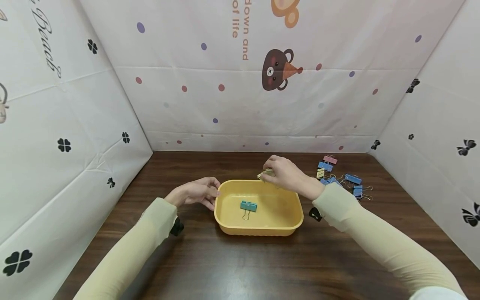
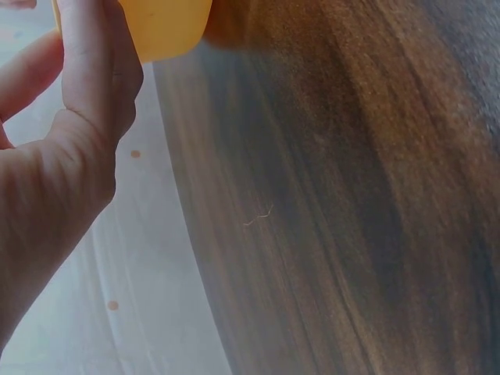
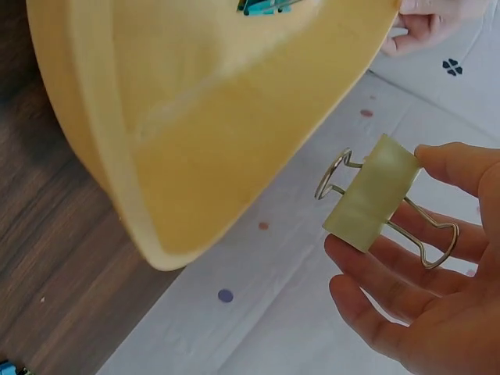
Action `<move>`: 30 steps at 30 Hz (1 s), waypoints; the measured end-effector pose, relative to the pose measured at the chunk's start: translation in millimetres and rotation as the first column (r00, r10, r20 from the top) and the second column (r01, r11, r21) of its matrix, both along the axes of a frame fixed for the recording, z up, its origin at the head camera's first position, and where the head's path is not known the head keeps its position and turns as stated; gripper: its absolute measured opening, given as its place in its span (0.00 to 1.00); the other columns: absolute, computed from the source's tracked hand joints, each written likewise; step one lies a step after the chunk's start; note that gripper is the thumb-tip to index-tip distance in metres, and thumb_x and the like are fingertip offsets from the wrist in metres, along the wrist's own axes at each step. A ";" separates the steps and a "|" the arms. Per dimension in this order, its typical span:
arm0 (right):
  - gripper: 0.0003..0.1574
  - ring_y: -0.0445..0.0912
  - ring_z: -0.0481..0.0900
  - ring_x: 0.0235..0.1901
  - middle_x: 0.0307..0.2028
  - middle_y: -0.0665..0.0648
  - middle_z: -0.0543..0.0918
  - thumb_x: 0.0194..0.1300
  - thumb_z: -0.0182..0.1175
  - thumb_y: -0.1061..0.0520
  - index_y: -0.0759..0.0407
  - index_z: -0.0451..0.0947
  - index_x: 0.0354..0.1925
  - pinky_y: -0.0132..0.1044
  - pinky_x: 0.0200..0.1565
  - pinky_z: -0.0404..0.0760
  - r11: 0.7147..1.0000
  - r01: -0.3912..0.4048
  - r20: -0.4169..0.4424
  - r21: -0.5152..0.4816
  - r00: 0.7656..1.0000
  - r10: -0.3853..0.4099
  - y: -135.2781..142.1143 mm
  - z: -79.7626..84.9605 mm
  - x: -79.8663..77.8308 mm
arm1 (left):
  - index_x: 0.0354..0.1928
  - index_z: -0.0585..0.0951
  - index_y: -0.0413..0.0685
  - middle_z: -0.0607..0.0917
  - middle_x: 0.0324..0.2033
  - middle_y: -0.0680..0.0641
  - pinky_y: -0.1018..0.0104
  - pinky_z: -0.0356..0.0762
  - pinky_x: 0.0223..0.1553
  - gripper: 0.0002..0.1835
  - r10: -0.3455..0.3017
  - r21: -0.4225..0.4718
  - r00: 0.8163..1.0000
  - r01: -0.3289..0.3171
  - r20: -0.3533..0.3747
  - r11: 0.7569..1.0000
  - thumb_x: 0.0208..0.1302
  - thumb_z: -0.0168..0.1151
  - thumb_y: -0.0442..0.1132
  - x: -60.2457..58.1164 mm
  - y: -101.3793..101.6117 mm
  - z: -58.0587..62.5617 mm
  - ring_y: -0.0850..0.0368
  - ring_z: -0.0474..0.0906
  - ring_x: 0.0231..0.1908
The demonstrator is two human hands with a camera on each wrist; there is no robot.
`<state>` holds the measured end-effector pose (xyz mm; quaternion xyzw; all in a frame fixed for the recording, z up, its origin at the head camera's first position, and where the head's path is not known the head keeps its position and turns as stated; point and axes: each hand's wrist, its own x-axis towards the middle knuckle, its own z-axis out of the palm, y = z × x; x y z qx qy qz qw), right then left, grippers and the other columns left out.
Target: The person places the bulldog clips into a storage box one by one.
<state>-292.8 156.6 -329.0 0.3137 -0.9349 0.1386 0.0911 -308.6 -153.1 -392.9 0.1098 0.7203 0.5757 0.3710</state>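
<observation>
A yellow plastic basin (image 1: 258, 229) stands on the dark wooden table, with a teal binder clip (image 1: 248, 206) lying inside it. My left hand (image 1: 198, 192) grips the basin's left rim, thumb over the edge and fingers along the outer wall. Above the far rim, my right hand (image 1: 285, 173) holds a pale yellow binder clip (image 3: 373, 193) between thumb and fingers. That clip's two wire handles spread out to either side in the right wrist view. In the left wrist view, the left hand (image 2: 86, 101) partly hides the basin's wall (image 2: 168, 27).
Several loose binder clips lie on the table to the right, among them a pink one (image 1: 330, 159), a blue one (image 1: 353, 179) and a yellow one (image 1: 320, 173). Printed white cloth (image 1: 240, 104) walls off the table's back and sides.
</observation>
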 end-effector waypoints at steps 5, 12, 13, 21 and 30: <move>0.18 0.48 0.82 0.39 0.44 0.58 0.82 0.64 0.64 0.49 0.60 0.82 0.45 0.43 0.40 0.83 0.999 -0.034 0.009 0.014 0.999 0.034 -3.8 -3.7 4.6 | 0.58 0.59 0.36 0.77 0.37 0.41 0.60 0.86 0.36 0.18 -0.006 0.008 1.000 0.006 -0.008 1.000 0.72 0.50 0.32 0.1 0.1 -0.6 0.54 0.80 0.30; 0.19 0.46 0.81 0.36 0.42 0.56 0.82 0.63 0.64 0.48 0.58 0.82 0.46 0.40 0.37 0.81 0.996 -0.069 0.044 0.052 0.997 0.067 -10.8 -9.5 9.8 | 0.58 0.59 0.37 0.78 0.36 0.41 0.60 0.86 0.36 0.18 0.003 0.000 1.000 -0.003 -0.004 1.000 0.72 0.50 0.32 -1.2 0.5 -1.0 0.54 0.80 0.30; 0.19 0.46 0.81 0.36 0.43 0.57 0.82 0.63 0.64 0.47 0.59 0.82 0.47 0.40 0.37 0.82 0.995 -0.078 0.050 0.059 0.996 0.075 -11.4 -11.0 10.3 | 0.58 0.59 0.38 0.78 0.36 0.41 0.59 0.86 0.36 0.18 0.006 -0.002 1.000 -0.006 -0.001 1.000 0.72 0.50 0.32 -1.3 0.5 -1.4 0.53 0.80 0.30; 0.20 0.43 0.79 0.32 0.40 0.56 0.82 0.62 0.64 0.48 0.60 0.82 0.47 0.34 0.31 0.78 0.984 -0.154 0.058 0.089 0.987 0.149 -14.1 -21.7 13.5 | 0.57 0.60 0.38 0.77 0.37 0.41 0.59 0.87 0.36 0.17 0.013 -0.005 1.000 -0.013 0.007 1.000 0.72 0.51 0.32 0.2 0.1 -4.1 0.53 0.79 0.31; 0.18 0.46 0.82 0.34 0.41 0.57 0.83 0.61 0.65 0.52 0.60 0.81 0.47 0.40 0.35 0.82 0.978 -0.156 0.019 0.136 0.988 0.154 -15.9 -23.7 15.3 | 0.57 0.59 0.39 0.77 0.37 0.42 0.60 0.87 0.37 0.17 0.012 -0.011 1.000 -0.012 0.003 1.000 0.72 0.51 0.33 -1.0 0.3 -2.8 0.53 0.79 0.31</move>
